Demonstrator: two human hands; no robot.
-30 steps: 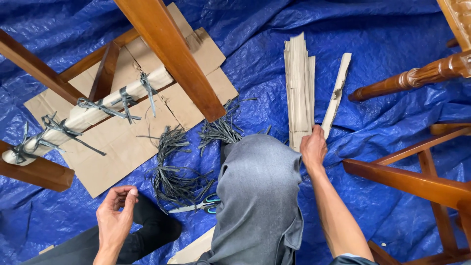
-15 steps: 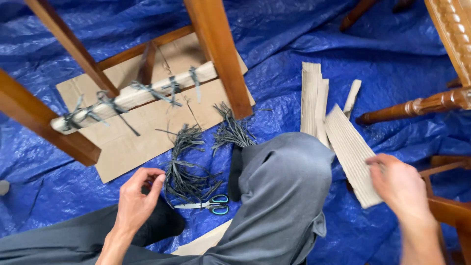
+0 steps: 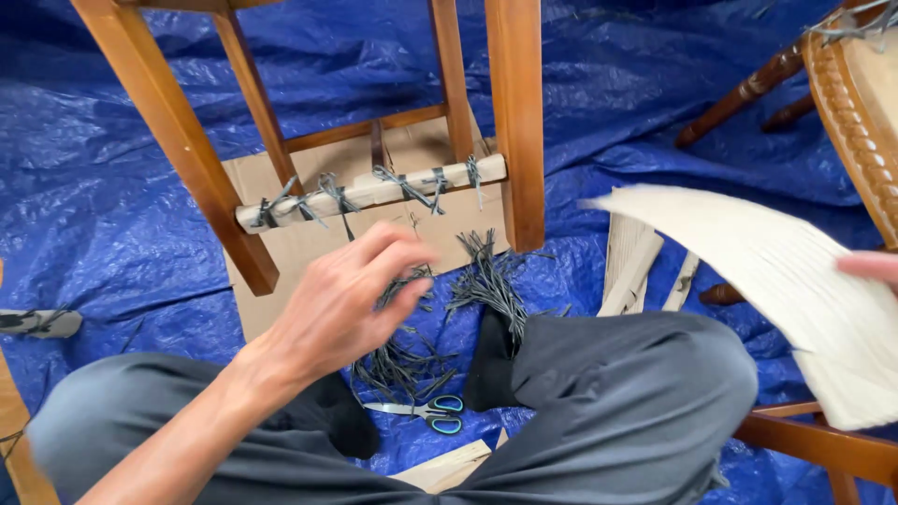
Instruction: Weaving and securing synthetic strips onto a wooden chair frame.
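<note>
Head view: right hand (image 3: pixel 875 268) now lifting pale woven sheet (image 3: pixel 776 281) off blue tarp (image 3: pixel 131 122), right of frame, fingers pinching its edge; left hand (image 3: pixel 351 295) raised mid-frame, fingers loosely spread, empty.

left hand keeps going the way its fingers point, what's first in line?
Likely the pale wrapped rail of the wooden chair frame, tied with dark cords. The left hand points up toward it; depth is unclear, so it may sit higher.

Blue tarp (image 3: pixel 655 84): cardboard (image 3: pixel 309 245), scissors (image 3: pixel 426 411), cord bundles (image 3: pixel 486 281)
</note>
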